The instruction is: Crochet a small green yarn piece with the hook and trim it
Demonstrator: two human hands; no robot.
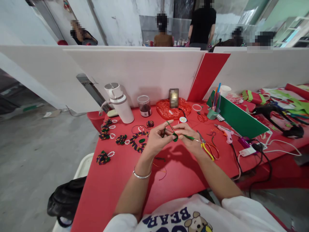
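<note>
Above the red table, my left hand (158, 138) pinches green yarn, with a strand running up over its raised index finger. A small dark green crochet piece (175, 138) hangs between my two hands. My right hand (190, 137) is closed around a crochet hook (189, 137) with a green handle; its tip meets the yarn near the left fingers. Close to the left hand lie a multicoloured braided ring (135, 145), a small yarn ball (150, 123) and several dark multicoloured yarn pieces (103, 157) with white bead loops.
A white thermos (122, 106) and a clear jar (144, 108) stand at the back beside a red plastic bag (164, 109). On the right are pliers (207, 150), scissors (214, 149), a glue gun (227, 132), a power strip (248, 150) with cables and a green board (241, 119).
</note>
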